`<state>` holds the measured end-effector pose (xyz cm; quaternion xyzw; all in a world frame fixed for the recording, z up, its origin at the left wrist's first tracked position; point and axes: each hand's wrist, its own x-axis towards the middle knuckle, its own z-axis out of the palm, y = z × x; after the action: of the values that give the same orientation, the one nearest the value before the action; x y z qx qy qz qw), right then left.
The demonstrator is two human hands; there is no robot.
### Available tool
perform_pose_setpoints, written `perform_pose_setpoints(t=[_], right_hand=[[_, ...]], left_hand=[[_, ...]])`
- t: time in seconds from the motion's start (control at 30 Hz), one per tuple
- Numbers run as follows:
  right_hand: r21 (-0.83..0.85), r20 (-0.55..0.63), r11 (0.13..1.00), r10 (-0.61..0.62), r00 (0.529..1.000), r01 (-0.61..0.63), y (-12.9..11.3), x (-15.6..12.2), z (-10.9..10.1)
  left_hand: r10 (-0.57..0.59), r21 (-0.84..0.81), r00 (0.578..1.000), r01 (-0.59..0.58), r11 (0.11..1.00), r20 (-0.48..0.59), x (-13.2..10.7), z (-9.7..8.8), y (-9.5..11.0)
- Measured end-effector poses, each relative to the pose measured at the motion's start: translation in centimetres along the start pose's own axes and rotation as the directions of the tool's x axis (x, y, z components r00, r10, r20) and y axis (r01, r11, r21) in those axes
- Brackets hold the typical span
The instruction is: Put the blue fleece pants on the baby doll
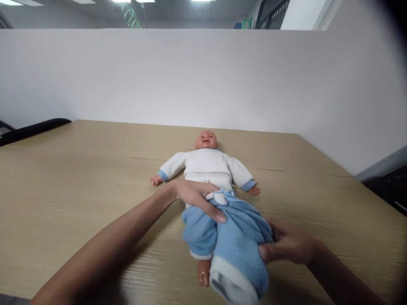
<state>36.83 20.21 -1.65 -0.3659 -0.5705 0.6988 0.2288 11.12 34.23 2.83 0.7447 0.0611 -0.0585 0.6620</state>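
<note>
A baby doll (pixel 208 163) lies on its back on the table, head away from me, arms spread, in a white top with blue cuffs. Blue fleece pants (pixel 237 241) with pale hems cover its legs. One foot (pixel 204 272) sticks out of the leg on the left; the other leg's cuff gapes toward me with no foot showing. At the waistband, my left hand (pixel 202 199) grips the pants, thumb on top and fingers partly hidden. Lower down, my right hand (pixel 286 242) pinches the outer side of the right-hand leg, its fingertips hidden behind the cloth.
The wooden table (pixel 95 182) reaches to a white partition wall (pixel 190 76). A black chair part (pixel 34 130) rises at the left edge. Another dark object (pixel 391 182) stands beyond the right edge.
</note>
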Motion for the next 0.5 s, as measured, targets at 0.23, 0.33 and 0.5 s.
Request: perform_pose_setpoints(t=[0.23,0.33,0.5], right_hand=[[0.331,-0.279,0.914,-0.142,0.950,0.234,0.7,2.1,1.0],[0.278,-0.234,0.944,-0.112,0.966,0.177,0.5,1.8,0.8],[0.069,0.071,0.992,-0.109,0.992,0.104,-0.6,0.2,-0.2]], left_hand=[[0.054,-0.170,0.998,-0.051,0.984,0.014,0.2,-0.2,-1.6],[0.101,-0.129,0.988,-0.086,0.988,0.120,0.5,-0.1,-1.1],[0.041,-0.047,0.998,-0.039,0.998,0.049,0.3,0.1,-1.0]])
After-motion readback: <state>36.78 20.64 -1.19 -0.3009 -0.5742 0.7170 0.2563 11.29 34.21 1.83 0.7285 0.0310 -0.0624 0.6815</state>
